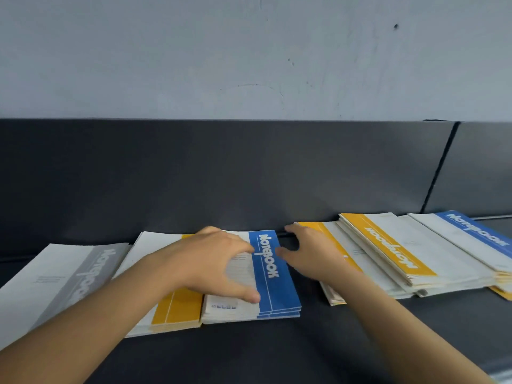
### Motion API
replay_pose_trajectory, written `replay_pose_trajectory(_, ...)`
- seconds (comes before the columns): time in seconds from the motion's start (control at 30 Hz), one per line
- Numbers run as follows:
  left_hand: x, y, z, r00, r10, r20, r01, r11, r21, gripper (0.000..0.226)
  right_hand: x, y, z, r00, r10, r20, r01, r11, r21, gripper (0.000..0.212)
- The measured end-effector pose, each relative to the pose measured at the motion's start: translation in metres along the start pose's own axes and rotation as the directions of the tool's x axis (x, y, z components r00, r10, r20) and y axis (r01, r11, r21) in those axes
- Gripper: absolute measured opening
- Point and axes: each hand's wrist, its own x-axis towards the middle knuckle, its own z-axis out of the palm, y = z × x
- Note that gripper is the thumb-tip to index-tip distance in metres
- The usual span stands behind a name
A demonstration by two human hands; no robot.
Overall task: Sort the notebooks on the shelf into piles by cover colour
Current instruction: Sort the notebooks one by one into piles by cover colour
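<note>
Gap on shelf [311,300] beside blue pile [274,278], right hand [313,253] over it.

Smooth paper cover of the blue notebook [274,273], matt dark shelf [249,353], scuffed matt painted wall [249,51].

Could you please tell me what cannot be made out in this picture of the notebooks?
Head view: grey-banded white notebook, cut off by the left edge.
Head view: far-right blue-banded notebook, cut off by the right edge.
Head view: yellow-banded notebook's title, hidden by the left hand and wrist.
Head view: whether that hand grips the blue-banded stack, blurred.
</note>
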Motion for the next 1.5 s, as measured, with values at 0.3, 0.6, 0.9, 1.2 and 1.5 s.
replay_pose_trajectory(0.3, 0.072, 0.100, 0.007, 0.981, 0.065, -0.184, -0.078, 0.995, -0.061, 0.070, -0.014, 0.126, -0.078, 0.966, 0.242, -0.096, -0.260, 0.913, -0.313, 0.050)
replay_pose_trajectory(0.6, 0.138, 0.179, 0.013, 0.951, -0.216, -0.221, 0.019, 0.755, -0.656, 0.053, -0.034, 0.153, -0.086, 0.985, 0.159, 0.065, -0.162, 0.986, 0.039, 0.046)
replay_pose_trajectory(0.9, 0.144, 0.171, 0.002, 0.873, -0.478, -0.094, -0.049, 0.104, -0.993, 0.069, -0.023, 0.171, -0.095, 0.990, 0.133, -0.043, -0.116, 0.951, 0.285, 0.049)
replay_pose_trajectory(1.2, 0.061, 0.106, -0.011, 0.986, -0.155, -0.065, -0.035, 0.191, -0.981, 0.054, 0.004, 0.118, -0.070, 0.969, 0.199, 0.144, -0.190, 0.239, 0.952, 0.048)
replay_pose_trajectory(1.5, -0.021, 0.003, 0.004, 0.981, -0.191, 0.025, 0.083, 0.307, -0.948, 0.082, 0.012, 0.019, -0.018, 0.950, -0.252, -0.184, 0.279, 0.950, 0.138, 0.086)
